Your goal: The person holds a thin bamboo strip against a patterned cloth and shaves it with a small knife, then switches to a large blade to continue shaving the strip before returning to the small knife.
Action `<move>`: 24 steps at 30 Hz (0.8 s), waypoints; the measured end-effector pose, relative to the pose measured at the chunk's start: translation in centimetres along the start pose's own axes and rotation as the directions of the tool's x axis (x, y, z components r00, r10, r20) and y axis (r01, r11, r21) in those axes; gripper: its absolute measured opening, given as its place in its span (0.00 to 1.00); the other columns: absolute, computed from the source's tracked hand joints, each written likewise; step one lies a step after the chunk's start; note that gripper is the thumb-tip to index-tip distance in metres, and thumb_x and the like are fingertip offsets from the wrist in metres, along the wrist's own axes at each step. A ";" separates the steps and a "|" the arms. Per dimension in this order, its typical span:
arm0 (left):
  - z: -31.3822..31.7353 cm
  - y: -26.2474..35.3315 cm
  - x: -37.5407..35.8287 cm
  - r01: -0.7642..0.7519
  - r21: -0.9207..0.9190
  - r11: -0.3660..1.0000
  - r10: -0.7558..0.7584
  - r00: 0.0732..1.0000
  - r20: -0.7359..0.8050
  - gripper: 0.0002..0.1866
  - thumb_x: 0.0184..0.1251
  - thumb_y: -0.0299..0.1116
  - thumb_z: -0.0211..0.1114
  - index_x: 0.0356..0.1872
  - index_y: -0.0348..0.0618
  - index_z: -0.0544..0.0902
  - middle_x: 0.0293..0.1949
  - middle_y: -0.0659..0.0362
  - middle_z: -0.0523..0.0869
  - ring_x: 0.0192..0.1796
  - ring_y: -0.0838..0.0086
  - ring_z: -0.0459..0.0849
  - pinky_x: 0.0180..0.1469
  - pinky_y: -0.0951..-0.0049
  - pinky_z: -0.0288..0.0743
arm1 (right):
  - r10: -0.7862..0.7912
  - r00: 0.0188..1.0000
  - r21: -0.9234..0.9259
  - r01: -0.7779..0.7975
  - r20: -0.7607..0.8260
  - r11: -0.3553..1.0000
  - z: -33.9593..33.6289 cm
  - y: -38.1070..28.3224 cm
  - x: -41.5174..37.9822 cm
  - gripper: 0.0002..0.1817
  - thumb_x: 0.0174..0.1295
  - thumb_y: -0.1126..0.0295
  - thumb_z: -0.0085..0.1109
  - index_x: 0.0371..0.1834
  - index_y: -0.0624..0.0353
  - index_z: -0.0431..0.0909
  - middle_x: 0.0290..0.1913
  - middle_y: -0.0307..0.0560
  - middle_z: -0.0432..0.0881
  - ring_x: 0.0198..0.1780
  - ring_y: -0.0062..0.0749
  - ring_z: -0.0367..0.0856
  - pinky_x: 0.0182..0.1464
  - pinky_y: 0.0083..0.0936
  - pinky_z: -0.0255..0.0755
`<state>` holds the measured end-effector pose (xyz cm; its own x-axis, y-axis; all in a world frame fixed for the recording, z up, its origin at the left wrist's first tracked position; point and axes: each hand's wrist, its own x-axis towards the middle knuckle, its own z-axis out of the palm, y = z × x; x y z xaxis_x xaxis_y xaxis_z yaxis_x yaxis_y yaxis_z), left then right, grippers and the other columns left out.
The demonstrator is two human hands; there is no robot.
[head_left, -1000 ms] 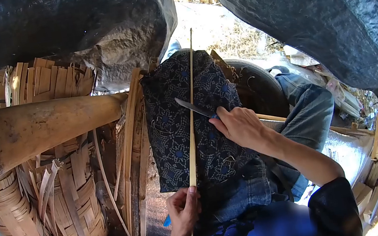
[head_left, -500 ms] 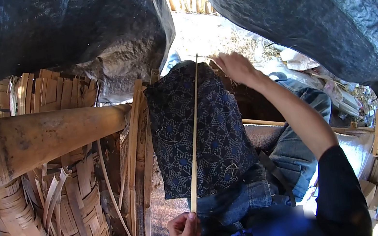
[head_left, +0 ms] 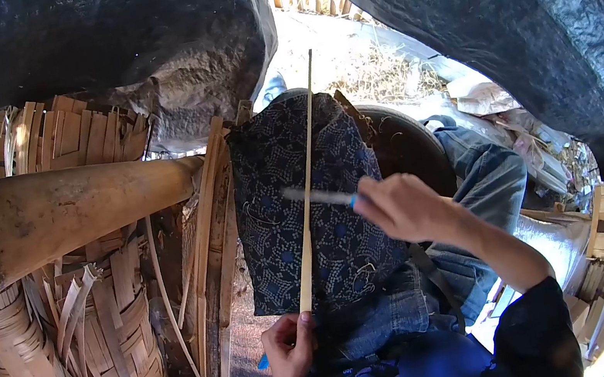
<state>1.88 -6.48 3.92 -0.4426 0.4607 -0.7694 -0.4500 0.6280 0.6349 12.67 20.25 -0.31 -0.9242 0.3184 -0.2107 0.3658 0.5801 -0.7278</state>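
A long, thin bamboo strip (head_left: 307,273) runs lengthwise over a dark patterned cloth (head_left: 273,259) draped on my lap. My left hand (head_left: 287,353) pinches the strip near its lower end, between thumb and fingers. In my right hand (head_left: 408,208) is a knife (head_left: 327,197) with a bit of blue handle showing. Its blade, blurred by motion, points left and crosses the strip around mid-length in this view. The strip's far tip reaches past the top of the cloth.
A thick bamboo pole (head_left: 79,214) juts in from the left above woven bamboo baskets (head_left: 18,352). Upright wooden slats (head_left: 208,265) stand left of the cloth. Dark plastic sheeting (head_left: 479,14) hangs overhead. A dark round container (head_left: 409,145) sits beyond my right hand.
My right hand has come down and toward me from beyond the cloth's far right edge, bringing the knife over the strip. The strip now extends farther away; my left hand still pinches it.
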 end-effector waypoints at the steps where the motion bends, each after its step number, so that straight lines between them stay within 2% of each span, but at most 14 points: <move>1: 0.1 -0.1 0.0 -0.054 0.118 0.992 0.057 0.998 -0.026 0.16 0.69 0.37 0.59 0.26 0.35 0.79 0.13 0.65 0.74 0.15 0.86 0.69 0.18 0.83 0.57 | -0.085 0.996 -0.117 0.080 -0.041 0.990 0.7 -0.3 -0.6 0.18 0.71 0.58 0.43 0.28 0.59 0.67 0.11 0.36 0.68 0.07 0.21 0.63 0.08 0.25 0.58; 2: 0.1 -0.1 0.1 -0.105 0.235 0.966 0.118 0.992 -0.043 0.15 0.69 0.36 0.59 0.26 0.34 0.80 0.12 0.65 0.74 0.15 0.86 0.69 0.18 0.83 0.58 | -0.173 0.982 -0.237 0.151 -0.072 0.960 1.1 -0.3 -1.0 0.18 0.71 0.57 0.44 0.28 0.59 0.67 0.11 0.36 0.68 0.07 0.21 0.63 0.08 0.26 0.59; 3: 0.2 0.3 0.0 -0.107 0.239 0.965 0.119 0.992 -0.037 0.15 0.69 0.36 0.59 0.26 0.34 0.80 0.12 0.65 0.74 0.15 0.86 0.69 0.18 0.83 0.58 | -0.168 0.983 -0.237 0.146 -0.076 0.960 1.2 -0.1 -1.0 0.18 0.71 0.57 0.44 0.28 0.59 0.67 0.11 0.36 0.68 0.07 0.21 0.63 0.08 0.26 0.59; 5: 0.4 1.1 -0.5 -0.200 0.466 0.862 0.238 0.971 -0.024 0.15 0.67 0.34 0.60 0.27 0.31 0.81 0.12 0.62 0.76 0.16 0.86 0.70 0.18 0.81 0.60 | 0.038 0.998 -0.283 -0.049 -0.043 0.958 1.0 0.9 -0.3 0.17 0.71 0.59 0.44 0.28 0.59 0.67 0.11 0.35 0.66 0.07 0.20 0.62 0.07 0.24 0.59; 6: 0.5 1.1 -0.7 -0.201 0.467 0.861 0.240 0.970 -0.025 0.15 0.67 0.34 0.60 0.27 0.31 0.81 0.12 0.62 0.76 0.16 0.86 0.70 0.18 0.81 0.60 | 0.106 0.992 -0.263 -0.121 -0.068 0.957 0.7 2.0 0.3 0.17 0.71 0.60 0.42 0.28 0.60 0.66 0.11 0.33 0.65 0.07 0.18 0.59 0.06 0.21 0.57; 10: 0.6 0.7 -1.5 -0.218 0.508 0.833 0.268 0.963 -0.025 0.13 0.66 0.33 0.61 0.27 0.31 0.81 0.12 0.59 0.76 0.15 0.85 0.71 0.18 0.80 0.61 | 0.131 0.973 -0.251 -0.178 -0.192 0.952 -0.2 8.9 5.3 0.18 0.73 0.61 0.37 0.29 0.63 0.67 0.11 0.32 0.63 0.08 0.15 0.55 0.06 0.16 0.49; 12: 0.4 0.5 -1.7 -0.207 0.508 0.836 0.252 0.967 -0.020 0.13 0.66 0.33 0.61 0.27 0.31 0.81 0.12 0.59 0.77 0.15 0.85 0.72 0.18 0.80 0.61 | 0.289 0.935 -0.187 -0.327 -0.207 0.926 -2.3 10.8 7.7 0.20 0.73 0.60 0.38 0.31 0.65 0.69 0.11 0.38 0.67 0.09 0.23 0.63 0.09 0.24 0.59; 14: 0.3 0.1 -1.5 -0.231 0.484 0.844 0.281 0.959 -0.032 0.14 0.66 0.33 0.61 0.26 0.31 0.80 0.12 0.61 0.76 0.15 0.84 0.73 0.19 0.81 0.62 | 0.261 0.848 -0.205 -0.388 -0.461 0.899 -3.1 14.7 9.6 0.15 0.71 0.63 0.44 0.35 0.66 0.69 0.15 0.56 0.73 0.14 0.47 0.72 0.18 0.38 0.66; 16: 0.0 -0.4 -1.2 -0.182 0.378 0.908 0.201 0.979 -0.012 0.15 0.67 0.34 0.60 0.26 0.32 0.80 0.12 0.62 0.75 0.15 0.84 0.72 0.18 0.82 0.61 | 0.274 0.716 -0.147 -0.466 -0.642 0.872 -3.7 16.5 10.6 0.24 0.73 0.56 0.36 0.32 0.68 0.72 0.16 0.58 0.74 0.21 0.46 0.78 0.29 0.42 0.73; 17: -0.2 -0.4 -1.1 -0.114 0.267 0.957 0.116 0.993 0.009 0.15 0.68 0.36 0.59 0.25 0.33 0.79 0.12 0.64 0.74 0.15 0.84 0.72 0.18 0.83 0.60 | 0.094 0.643 -0.254 -0.427 -0.760 0.868 -3.3 16.7 10.5 0.25 0.73 0.56 0.34 0.32 0.67 0.73 0.17 0.59 0.73 0.19 0.45 0.75 0.25 0.42 0.71; 18: -0.4 -0.1 -0.8 -0.114 0.261 0.959 0.116 0.993 0.006 0.15 0.68 0.36 0.59 0.25 0.33 0.79 0.12 0.64 0.74 0.15 0.84 0.72 0.18 0.83 0.60 | 0.090 0.647 -0.259 -0.423 -0.757 0.868 -3.5 14.7 9.9 0.25 0.73 0.56 0.34 0.32 0.67 0.73 0.17 0.59 0.73 0.19 0.45 0.75 0.25 0.42 0.71; 20: -0.6 0.5 -0.3 0.067 0.004 0.998 -0.067 0.993 0.097 0.17 0.70 0.38 0.57 0.24 0.37 0.77 0.12 0.66 0.72 0.15 0.85 0.70 0.17 0.83 0.58 | 0.220 0.770 0.102 -0.199 -0.598 0.975 -3.2 10.0 7.2 0.23 0.73 0.57 0.33 0.29 0.63 0.70 0.14 0.52 0.69 0.16 0.41 0.71 0.21 0.40 0.68; 22: -0.6 -0.1 0.3 0.071 -0.055 0.996 -0.064 0.992 0.112 0.18 0.72 0.40 0.55 0.24 0.39 0.76 0.12 0.67 0.69 0.14 0.85 0.66 0.16 0.83 0.56 | 0.288 0.911 0.165 -0.248 -0.295 0.955 -2.0 6.9 3.6 0.21 0.73 0.54 0.33 0.30 0.59 0.66 0.19 0.48 0.68 0.23 0.35 0.68 0.31 0.35 0.65; 24: -0.8 -0.3 0.8 0.171 -0.320 0.932 -0.123 0.979 0.164 0.18 0.72 0.40 0.54 0.24 0.40 0.76 0.11 0.67 0.67 0.12 0.85 0.64 0.14 0.84 0.54 | -0.087 0.977 0.015 0.091 -0.193 0.996 0.9 6.4 0.3 0.17 0.72 0.56 0.39 0.30 0.56 0.66 0.18 0.44 0.65 0.20 0.32 0.68 0.27 0.32 0.65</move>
<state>1.06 -6.76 3.18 -0.2505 0.4767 -0.8426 -0.7433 0.4630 0.4829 14.67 23.38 -5.62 -0.9139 0.4055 -0.0171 0.2784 0.5957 -0.7534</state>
